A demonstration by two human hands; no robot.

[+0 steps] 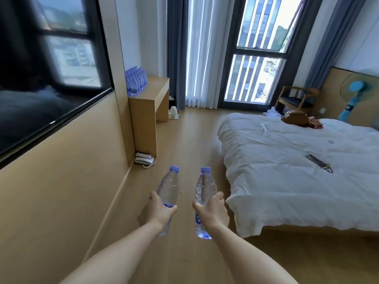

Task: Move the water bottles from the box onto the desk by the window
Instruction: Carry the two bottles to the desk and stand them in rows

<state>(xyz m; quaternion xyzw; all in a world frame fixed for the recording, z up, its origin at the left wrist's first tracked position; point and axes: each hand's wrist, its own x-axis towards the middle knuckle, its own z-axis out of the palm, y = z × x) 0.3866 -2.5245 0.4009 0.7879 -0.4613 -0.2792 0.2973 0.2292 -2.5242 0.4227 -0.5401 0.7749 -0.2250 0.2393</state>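
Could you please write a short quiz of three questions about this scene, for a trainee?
1. True or false: each hand holds one bottle.
2. Where do the bottles already moved stand? A) on the bed B) on the desk C) on the floor
3. Fill in: the phone lies on the floor beside the ____.

Key
1. True: the left hand grips the left bottle, the right hand grips the right bottle.
2. B: a group of bottles stands on the desk, by the window, not on the bed.
3. desk: the phone lies at its foot.
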